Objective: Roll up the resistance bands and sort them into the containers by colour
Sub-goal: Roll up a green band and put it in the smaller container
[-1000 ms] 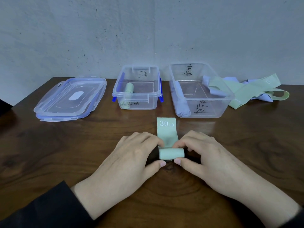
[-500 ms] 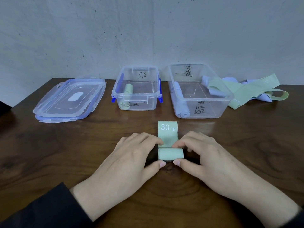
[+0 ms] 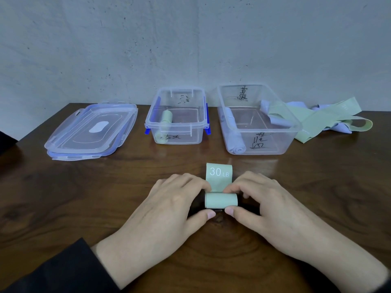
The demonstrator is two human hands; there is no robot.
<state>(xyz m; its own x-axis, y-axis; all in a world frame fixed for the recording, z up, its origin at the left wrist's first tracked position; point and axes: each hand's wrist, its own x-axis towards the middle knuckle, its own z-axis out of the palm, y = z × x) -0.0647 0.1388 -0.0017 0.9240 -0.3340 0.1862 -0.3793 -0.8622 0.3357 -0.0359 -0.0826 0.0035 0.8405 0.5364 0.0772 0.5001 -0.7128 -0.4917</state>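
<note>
You are sitting at a dark wooden bench (image 3: 63, 208) with a strong swirling grain, pushed up against a bare grey wall (image 3: 190, 39) of rough, speckled plaster with hairline cracks. Nothing hangs on that wall, and the view shows no appliances, tools or shop fittings, so the place reads as a plain room in a home or a simple recording space; which of the two you cannot tell. What lies on the bench is household ware: two clear plastic storage boxes, the smaller box (image 3: 179, 139) with blue clips and the larger box (image 3: 275, 148), each with handwritten marker labels, and stacked clip-on lids (image 3: 91, 132) off to your left.
</note>
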